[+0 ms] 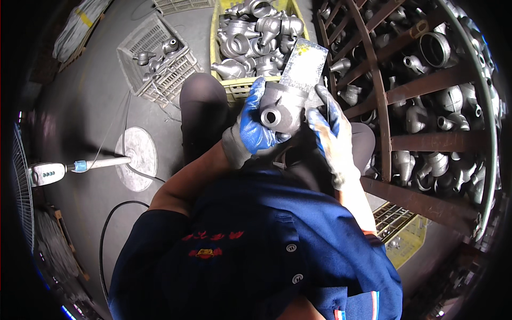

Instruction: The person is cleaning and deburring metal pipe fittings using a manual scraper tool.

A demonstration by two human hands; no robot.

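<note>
Over my lap, my left hand (253, 125), in a blue-coated grey glove, is wrapped round a grey cast metal housing (286, 109). The casting has a wide round collar at its top and a short round spout that faces me. My right hand (332, 127), also gloved, is at the casting's right side with its fingers bent. A thin, pale tip shows by its upper fingers; what it belongs to is hidden. Just beyond the casting, a flat silvery metal plate (306, 63) with yellow marks slants over the corner of a yellow crate (240, 84).
Similar castings (256, 40) fill the yellow crate. At right stands a brown metal rack (384, 101) full of castings. A pale plastic crate (160, 64) holds several more at left. Near it are a fan stand (141, 160) and a black cable (102, 240) on the floor.
</note>
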